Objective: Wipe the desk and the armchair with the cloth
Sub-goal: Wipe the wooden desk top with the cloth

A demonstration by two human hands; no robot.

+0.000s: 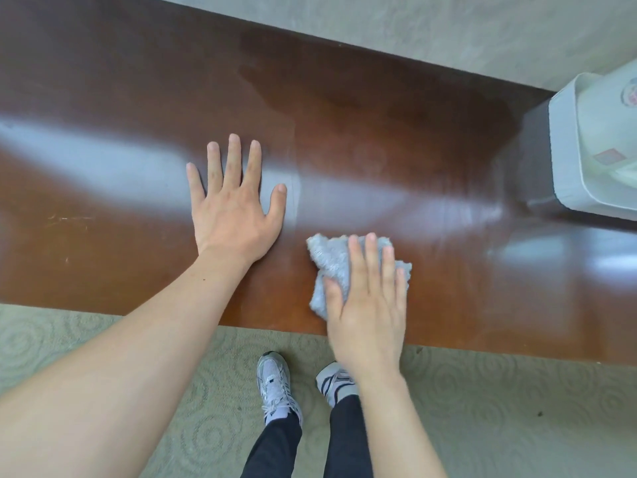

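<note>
A glossy brown wooden desk (344,125) runs across the view. A crumpled grey cloth (331,263) lies on it near the front edge. My right hand (368,305) presses flat on the cloth with straight fingers, covering its right and lower parts. My left hand (231,208) rests flat on the bare desk to the left of the cloth, fingers spread. The armchair is not in view.
A white plastic box-like appliance (593,146) stands on the desk at the right edge. Patterned grey carpet (482,408) lies in front of the desk and beyond it. My two feet in pale sneakers (275,384) stand close to the desk's front edge.
</note>
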